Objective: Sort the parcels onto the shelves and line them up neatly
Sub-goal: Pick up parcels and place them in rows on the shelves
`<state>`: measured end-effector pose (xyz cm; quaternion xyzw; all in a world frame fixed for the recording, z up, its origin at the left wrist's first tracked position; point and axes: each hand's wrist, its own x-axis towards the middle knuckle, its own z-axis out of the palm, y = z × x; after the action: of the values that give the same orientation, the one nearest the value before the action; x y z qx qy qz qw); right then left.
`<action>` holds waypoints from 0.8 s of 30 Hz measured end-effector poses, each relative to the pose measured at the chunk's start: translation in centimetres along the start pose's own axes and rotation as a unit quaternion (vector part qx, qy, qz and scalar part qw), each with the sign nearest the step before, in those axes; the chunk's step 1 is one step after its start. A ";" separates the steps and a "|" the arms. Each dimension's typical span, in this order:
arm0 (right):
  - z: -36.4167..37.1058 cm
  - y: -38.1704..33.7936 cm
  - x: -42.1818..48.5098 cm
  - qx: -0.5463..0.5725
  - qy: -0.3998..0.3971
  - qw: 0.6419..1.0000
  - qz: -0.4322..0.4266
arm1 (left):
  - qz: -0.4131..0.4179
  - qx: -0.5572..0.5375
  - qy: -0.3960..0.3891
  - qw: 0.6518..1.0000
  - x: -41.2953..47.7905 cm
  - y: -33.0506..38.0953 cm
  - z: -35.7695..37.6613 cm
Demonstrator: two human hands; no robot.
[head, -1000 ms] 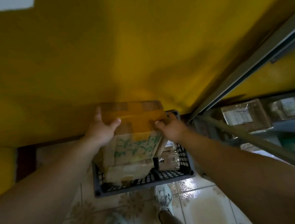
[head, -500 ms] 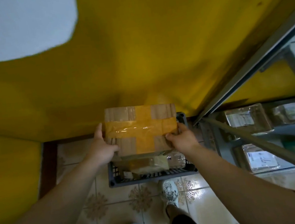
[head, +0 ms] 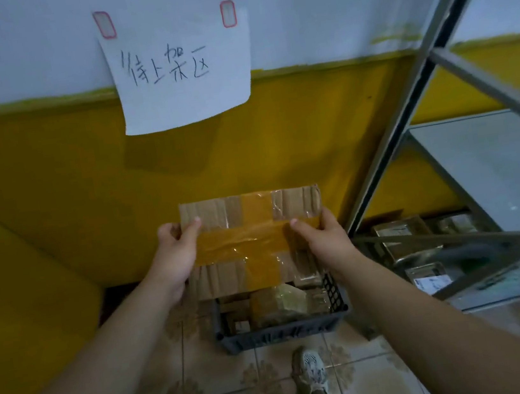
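The left grip (head: 174, 259) and right grip (head: 324, 244) pinch both ends of the brown cardboard box with yellow tape (head: 253, 231) so it hangs steady above the dark plastic crate (head: 281, 330), likely bound for the grey metal shelf (head: 481, 165).

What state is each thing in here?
Taped cardboard parcel: sealed, held in both hands.
Left hand: grips the parcel's left edge.
Right hand: grips its right edge.
Black crate: on the floor, holding loose parcels.
Metal rack: boxes on its lower shelves.
Paper sign: taped to the wall.
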<state>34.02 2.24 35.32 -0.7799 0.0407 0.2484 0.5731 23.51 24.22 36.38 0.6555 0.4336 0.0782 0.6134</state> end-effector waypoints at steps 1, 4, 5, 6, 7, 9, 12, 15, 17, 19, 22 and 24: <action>0.0 -0.5 -1.5 0.006 -0.001 1.000 -0.009 | -0.001 -0.002 0.008 1.000 -1.0 0.5 -0.9; -0.2 -1.8 -5.4 0.019 0.003 0.999 -0.035 | -0.003 -0.015 0.016 1.000 -4.0 2.1 -3.4; -0.4 -2.2 -6.3 0.021 0.004 0.999 -0.039 | 0.002 -0.018 0.007 1.000 -5.1 2.6 -4.0; -0.6 -2.8 -7.2 0.025 0.009 0.999 -0.040 | 0.006 -0.025 -0.003 1.000 -6.3 3.1 -4.5; -0.9 -3.3 -7.8 0.032 0.019 0.999 -0.039 | 0.014 -0.035 -0.010 0.999 -7.4 3.5 -5.0; -1.7 -4.6 -8.8 0.043 0.038 0.998 -0.040 | 0.038 -0.054 -0.008 0.998 -9.5 4.4 -5.7; -3.3 -5.7 -10.2 0.046 0.041 0.996 -0.062 | 0.079 -0.063 -0.001 0.995 -12.6 5.3 -5.9; -5.7 -6.2 -11.7 0.054 0.013 0.993 -0.106 | 0.124 -0.063 0.006 0.990 -15.8 5.7 -5.0; -7.9 -6.4 -12.5 0.046 -0.001 0.989 -0.139 | 0.149 -0.046 0.009 0.988 -17.7 5.9 -4.0; -10.3 -6.4 -13.1 0.031 -0.016 0.983 -0.178 | 0.168 -0.036 0.003 0.985 -19.3 6.0 -2.9; -13.5 -6.0 -13.7 0.033 -0.045 0.974 -0.218 | 0.187 -0.068 0.014 0.980 -21.4 6.0 -0.9; -14.9 -5.5 -14.0 0.036 -0.065 0.971 -0.229 | 0.202 -0.087 0.041 0.975 -22.7 5.8 0.3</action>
<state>28.76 -12.60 49.52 -0.7297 -0.1674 0.1589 0.6436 12.53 9.71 51.07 0.6701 0.3088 0.2645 0.6210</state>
